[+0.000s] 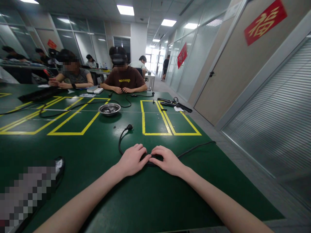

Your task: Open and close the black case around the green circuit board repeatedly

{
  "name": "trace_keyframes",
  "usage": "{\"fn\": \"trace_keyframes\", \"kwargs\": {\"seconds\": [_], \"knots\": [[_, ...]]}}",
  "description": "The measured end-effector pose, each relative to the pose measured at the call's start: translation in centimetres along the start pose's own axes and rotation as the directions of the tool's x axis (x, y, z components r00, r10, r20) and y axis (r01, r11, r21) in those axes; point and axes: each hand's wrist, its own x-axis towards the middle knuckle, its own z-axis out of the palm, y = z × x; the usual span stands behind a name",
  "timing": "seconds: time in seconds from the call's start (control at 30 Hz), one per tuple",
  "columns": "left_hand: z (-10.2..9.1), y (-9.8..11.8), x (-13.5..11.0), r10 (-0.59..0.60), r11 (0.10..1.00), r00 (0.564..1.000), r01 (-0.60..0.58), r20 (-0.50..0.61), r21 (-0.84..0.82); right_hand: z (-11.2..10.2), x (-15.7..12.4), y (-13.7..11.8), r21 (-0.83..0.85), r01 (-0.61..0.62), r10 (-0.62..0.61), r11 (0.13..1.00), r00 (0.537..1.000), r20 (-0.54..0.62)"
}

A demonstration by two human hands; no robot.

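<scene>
My left hand [133, 159] and my right hand [167, 159] rest side by side on the green table [102, 181], fingers curled onto a black power cable [120, 142]. The cable loops away from my left hand to a black plug [129, 127] lying on the table. From under my right hand the cable runs right toward the table edge [196, 147]. Both hands pinch a small dark part of the cable between them.
A metal bowl [109, 109] sits farther back among yellow taped rectangles [155, 119]. Black tools [173, 104] lie at the far right. Two people sit across the table; others are behind. A black object [58, 166] lies at my left. A corridor runs along the right.
</scene>
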Motion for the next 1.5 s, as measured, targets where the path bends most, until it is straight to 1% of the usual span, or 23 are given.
{"fn": "trace_keyframes", "kwargs": {"seconds": [0.1, 0.2, 0.33, 0.4, 0.53, 0.7, 0.77, 0.87, 1.03, 1.1, 1.2, 1.3, 1.37, 1.43, 1.5], "knots": [[-0.1, 0.5, 0.2, -0.074, 0.994, 0.995, 0.069, 0.068, 0.081, -0.2, -0.1, -0.6, -0.023, 0.014, -0.013, 1.0, 0.999, 0.034], [-0.4, 0.7, 0.3, -0.123, 0.99, 0.986, 0.115, 0.109, 0.077, -0.4, -0.2, -1.1, -0.074, 0.008, -0.004, 0.997, 0.998, 0.056], [-0.7, 0.7, 0.2, -0.082, 0.996, 0.989, 0.076, 0.121, 0.056, -0.7, -0.1, -1.5, -0.02, -0.052, 0.054, 0.998, 0.992, 0.116], [-0.8, 0.7, 0.1, -0.063, 0.997, 0.99, 0.056, 0.127, 0.059, -0.9, -0.1, -1.6, 0.017, -0.075, 0.072, 0.997, 0.989, 0.128], [-0.8, 0.7, 0.1, -0.097, 0.991, 0.986, 0.083, 0.137, 0.101, -1.2, -0.2, -1.9, 0.043, -0.042, 0.038, 0.998, 0.996, 0.081], [-0.6, 0.5, 0.2, -0.14, 0.977, 0.981, 0.115, 0.136, 0.179, -1.0, -0.3, -1.5, 0.011, 0.016, -0.017, 1.0, 0.995, 0.099], [-0.6, 0.4, 0.2, -0.142, 0.975, 0.983, 0.117, 0.12, 0.191, -1.0, -0.3, -1.3, 0.035, 0.032, -0.035, 0.999, 0.995, 0.093], [-0.6, 0.6, 0.1, -0.141, 0.976, 0.983, 0.119, 0.116, 0.181, -1.0, -0.3, -1.2, 0.114, 0.007, -0.016, 0.993, 0.997, 0.073], [-1.1, 1.0, 0.0, -0.176, 0.977, 0.976, 0.158, 0.127, 0.143, -1.0, -0.4, -1.2, 0.163, -0.016, 0.015, 0.987, 1.0, 0.006], [-1.3, 1.0, 0.0, -0.182, 0.978, 0.972, 0.162, 0.15, 0.134, -0.9, -0.4, -1.0, 0.185, -0.018, 0.018, 0.983, 1.0, 0.004], [-1.4, 0.7, 0.0, -0.177, 0.98, 0.968, 0.156, 0.179, 0.125, -0.8, -0.4, -0.9, 0.132, 0.035, -0.04, 0.991, 0.999, 0.035], [-1.4, 0.3, 0.0, -0.188, 0.98, 0.964, 0.172, 0.19, 0.098, -0.9, -0.5, -0.8, 0.042, 0.155, -0.156, 0.987, 0.987, 0.03], [-1.6, 0.2, 0.1, -0.191, 0.981, 0.962, 0.182, 0.197, 0.061, -0.9, -0.5, -0.6, 0.025, 0.23, -0.23, 0.973, 0.973, 0.007], [-1.8, 0.1, 0.2, -0.194, 0.981, 0.956, 0.195, 0.221, 0.019, -0.8, -0.5, -0.4, 0.032, 0.255, -0.254, 0.967, 0.967, -0.024], [-1.9, 0.1, 0.1, -0.205, 0.978, 0.95, 0.207, 0.235, 0.016, -0.6, -0.5, -0.2, 0.025, 0.243, -0.242, 0.97, 0.969, -0.046]]}}
